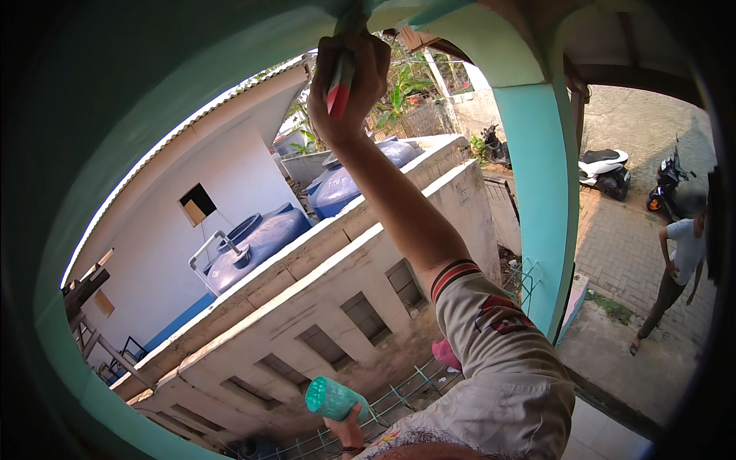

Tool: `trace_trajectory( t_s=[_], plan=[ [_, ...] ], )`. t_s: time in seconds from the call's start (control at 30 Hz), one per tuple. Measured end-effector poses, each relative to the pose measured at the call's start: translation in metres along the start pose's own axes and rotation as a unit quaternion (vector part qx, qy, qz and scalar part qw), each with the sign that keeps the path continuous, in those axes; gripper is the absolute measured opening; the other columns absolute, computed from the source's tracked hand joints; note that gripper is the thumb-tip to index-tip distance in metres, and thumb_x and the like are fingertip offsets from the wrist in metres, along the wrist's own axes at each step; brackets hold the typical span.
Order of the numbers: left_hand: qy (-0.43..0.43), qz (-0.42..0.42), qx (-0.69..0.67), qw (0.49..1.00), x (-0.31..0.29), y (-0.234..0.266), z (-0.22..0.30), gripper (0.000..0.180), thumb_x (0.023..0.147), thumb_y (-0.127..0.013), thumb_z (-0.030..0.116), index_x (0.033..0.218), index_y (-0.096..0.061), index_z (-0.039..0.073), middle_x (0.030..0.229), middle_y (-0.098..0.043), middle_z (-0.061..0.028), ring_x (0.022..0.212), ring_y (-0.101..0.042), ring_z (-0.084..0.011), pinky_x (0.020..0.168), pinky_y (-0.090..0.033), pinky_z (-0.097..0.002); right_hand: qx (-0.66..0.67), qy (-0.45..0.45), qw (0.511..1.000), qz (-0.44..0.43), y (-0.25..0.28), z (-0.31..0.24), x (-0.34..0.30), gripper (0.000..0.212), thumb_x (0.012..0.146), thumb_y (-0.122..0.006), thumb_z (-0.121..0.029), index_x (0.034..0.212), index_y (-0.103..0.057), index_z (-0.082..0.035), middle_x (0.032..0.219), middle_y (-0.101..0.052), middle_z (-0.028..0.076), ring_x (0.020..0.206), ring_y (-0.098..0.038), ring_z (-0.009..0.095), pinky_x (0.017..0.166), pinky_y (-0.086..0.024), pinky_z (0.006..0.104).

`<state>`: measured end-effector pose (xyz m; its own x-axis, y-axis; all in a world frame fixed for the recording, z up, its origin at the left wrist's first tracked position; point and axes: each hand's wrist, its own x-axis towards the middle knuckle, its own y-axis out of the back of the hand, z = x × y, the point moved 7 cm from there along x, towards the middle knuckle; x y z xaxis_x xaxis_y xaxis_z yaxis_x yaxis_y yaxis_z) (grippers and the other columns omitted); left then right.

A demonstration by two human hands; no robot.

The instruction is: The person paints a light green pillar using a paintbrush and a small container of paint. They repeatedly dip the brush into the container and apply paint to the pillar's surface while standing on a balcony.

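Two blue tanks (pixel 257 244) (pixel 345 184) sit on a low pale building's roof (pixel 337 238), whose wall has a row of small openings (pixel 365 316). Behind stands a white wall (pixel 146 245) with one dark window (pixel 198 204). A turquoise pillar (pixel 546 215) runs down at right — beyond it a brick-paved yard (pixel 625 253) with a white scooter (pixel 604 172) and a darker motorbike (pixel 668 184). A person (pixel 675 272) in a light shirt stands on the paving, well apart from the bikes. Banana leaves (pixel 402 90) show at top — a green railing (pixel 399 402) below.
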<state>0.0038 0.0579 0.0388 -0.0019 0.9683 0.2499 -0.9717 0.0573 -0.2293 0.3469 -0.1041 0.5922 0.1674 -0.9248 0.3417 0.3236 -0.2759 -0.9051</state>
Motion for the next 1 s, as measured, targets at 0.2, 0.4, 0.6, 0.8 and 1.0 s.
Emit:
trace_trajectory(
  t_s=[0.2,0.4,0.6,0.8,1.0],
  plan=[
    [-0.017,-0.015,-0.035,0.999,0.011,-0.026,-0.005,0.093,0.047,-0.093,0.006,0.129,-0.048,0.005,0.115,-0.060,-0.0067,0.103,-0.060,-0.0240,0.090,-0.050,-0.0399,0.294,0.014,0.910,-0.292,0.008,-0.041,-0.029,0.016,0.076,-0.077,0.001,0.087,-0.070,-0.009,0.108,-0.069,0.014,0.094,-0.069,0.023,0.079,-0.055,0.0295],
    [-0.015,-0.016,-0.024,0.999,0.007,-0.020,0.017,0.095,0.047,-0.092,0.005,0.131,-0.047,0.006,0.117,-0.059,-0.0068,0.105,-0.060,-0.0239,0.092,-0.050,-0.0415,0.106,-0.093,0.977,-0.159,0.080,0.137,0.041,0.010,0.089,-0.072,-0.003,0.096,-0.064,-0.002,0.104,-0.069,0.010,0.098,-0.066,0.016,0.087,-0.052,0.0287],
    [-0.008,-0.102,0.072,0.992,0.012,-0.038,0.035,0.067,0.061,-0.090,0.017,0.120,-0.061,0.003,0.112,-0.069,-0.0092,0.100,-0.067,-0.0217,0.089,-0.054,-0.0370,0.073,-0.396,0.899,-0.170,0.182,0.134,-0.040,0.026,0.083,-0.064,0.004,0.106,-0.053,0.007,0.106,-0.062,0.017,0.093,-0.068,0.028,0.080,-0.063,0.0375],
    [-0.100,-0.163,0.185,0.964,-0.004,-0.044,0.070,0.074,0.061,-0.086,0.012,0.127,-0.053,0.003,0.116,-0.066,-0.0108,0.105,-0.066,-0.0203,0.091,-0.053,-0.0349,0.022,-0.793,0.553,-0.253,0.317,-0.037,-0.173,0.032,0.084,-0.066,0.001,0.116,-0.057,-0.001,0.099,-0.067,0.013,0.093,-0.069,0.025,0.078,-0.058,0.0377],
    [-0.164,-0.205,0.175,0.949,-0.001,-0.041,0.077,0.077,0.057,-0.088,0.014,0.125,-0.056,0.005,0.115,-0.065,-0.0116,0.105,-0.066,-0.0248,0.092,-0.053,-0.0361,0.377,-0.702,0.432,-0.423,0.254,-0.134,-0.192,0.030,0.085,-0.070,0.005,0.113,-0.061,-0.004,0.114,-0.066,0.022,0.093,-0.069,0.024,0.076,-0.057,0.0338]
  ],
)
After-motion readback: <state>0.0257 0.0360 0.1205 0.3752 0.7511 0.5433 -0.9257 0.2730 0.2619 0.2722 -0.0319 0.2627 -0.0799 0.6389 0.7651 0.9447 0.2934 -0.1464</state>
